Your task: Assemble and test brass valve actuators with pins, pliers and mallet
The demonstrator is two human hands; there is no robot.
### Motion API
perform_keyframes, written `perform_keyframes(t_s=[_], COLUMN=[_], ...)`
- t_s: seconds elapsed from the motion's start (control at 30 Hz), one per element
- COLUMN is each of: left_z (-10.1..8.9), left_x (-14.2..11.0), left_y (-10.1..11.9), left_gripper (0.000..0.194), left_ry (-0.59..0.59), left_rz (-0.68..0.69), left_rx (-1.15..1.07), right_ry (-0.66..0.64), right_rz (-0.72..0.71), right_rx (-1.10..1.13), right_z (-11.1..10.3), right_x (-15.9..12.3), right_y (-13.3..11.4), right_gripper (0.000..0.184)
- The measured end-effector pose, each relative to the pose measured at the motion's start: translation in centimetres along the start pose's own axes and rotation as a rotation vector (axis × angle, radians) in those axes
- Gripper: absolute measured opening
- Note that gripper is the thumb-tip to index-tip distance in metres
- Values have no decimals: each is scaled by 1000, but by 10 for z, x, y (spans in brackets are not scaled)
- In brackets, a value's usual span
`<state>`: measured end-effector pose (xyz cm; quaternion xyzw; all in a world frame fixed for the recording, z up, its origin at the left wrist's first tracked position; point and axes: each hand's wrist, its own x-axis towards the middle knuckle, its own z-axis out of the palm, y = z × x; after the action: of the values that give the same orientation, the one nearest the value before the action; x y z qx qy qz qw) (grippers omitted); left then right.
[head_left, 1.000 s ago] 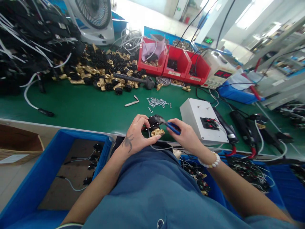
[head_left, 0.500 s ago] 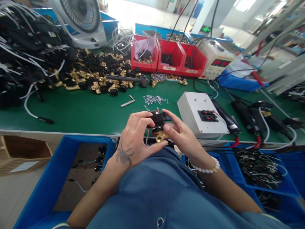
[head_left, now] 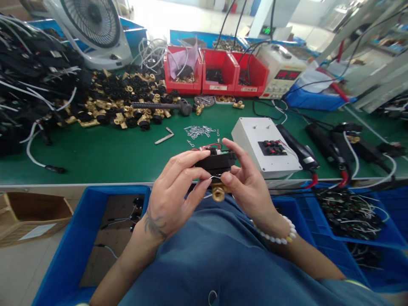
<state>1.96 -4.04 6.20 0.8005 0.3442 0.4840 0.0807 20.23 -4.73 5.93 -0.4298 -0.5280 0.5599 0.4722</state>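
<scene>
A green desk (head_left: 105, 155) is carrying the work things. A heap of brass and black fittings (head_left: 124, 104) is lying at its left rear, with tangled black cables (head_left: 28, 80) beside it and a white fan (head_left: 92, 29) standing behind. Three red bins (head_left: 216, 72) are sitting at the back. A white box (head_left: 263, 146) is resting near the front edge, with small wire clips (head_left: 199, 131) and a bent key (head_left: 165, 136) lying just left of it.

Red bins (head_left: 219, 72) behind white box (head_left: 255, 144) on green bench (head_left: 105, 153)
</scene>
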Motion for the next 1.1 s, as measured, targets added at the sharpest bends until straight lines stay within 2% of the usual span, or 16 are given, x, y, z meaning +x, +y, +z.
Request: perform_keyframes(t_s=[0.17, 0.3, 0.37, 0.43, 0.47, 0.53, 0.57, 0.63, 0.73, 0.77, 0.83, 0.9, 0.97, 1.1], left_z=[-1, 3, 9, 15, 19, 24, 26, 29, 28, 27, 24, 21, 18, 12], left_x=[0, -3, -6, -7, -7, -7, -6, -4, -3, -3, -4, -5, -5, -3], left_y=[5, 9, 8, 4, 1, -5, -7, -10, -9, -8, -6, -2, 1, 8], left_gripper=[10, 12, 23, 40, 46, 55, 59, 69, 73, 71, 66, 63, 62, 61], left_ry=[21, 35, 142, 202, 155, -34, -92, -51, 50, 51, 66, 100, 110, 92], left_rz=[-19, -93, -237, -476, -616, -868, -963, -1072, -1102, -1099, -1081, -1073, -1078, -1071], left_rx=[5, -73, -218, -518, -713, -1071, -1179, -1238, -1208, -1213, -1221, -1209, -1201, -1226], right_ry=[33, 36, 41, 31, 11, -83, -130, -152, 293, 384, 379, 253, 169, 326], right_rz=[-38, -24, -12, -15, -13, -4, -8, -66, -331, -357, -212, -74, 24, 43], right_rx=[13, 57, 90, 119, 106, -33, -159, -478, -886, -973, -1020, -979, -891, -863], right_z=[2, 5, 8, 12, 12, 7, -1, -26, -87, -110, -150, -177, -187, -179], right_x=[-2, -2, -2, -2, -1, 3, 8, 23, 63, 78, 106, 124, 132, 130], right_y=[0, -1, 0, 0, -1, -7, -12, -25, -41, -43, -40, -32, -22, -12], right_gripper=[72, 70, 70, 69, 68, 67, 64, 52, 29, 25, 20, 20, 22, 13])
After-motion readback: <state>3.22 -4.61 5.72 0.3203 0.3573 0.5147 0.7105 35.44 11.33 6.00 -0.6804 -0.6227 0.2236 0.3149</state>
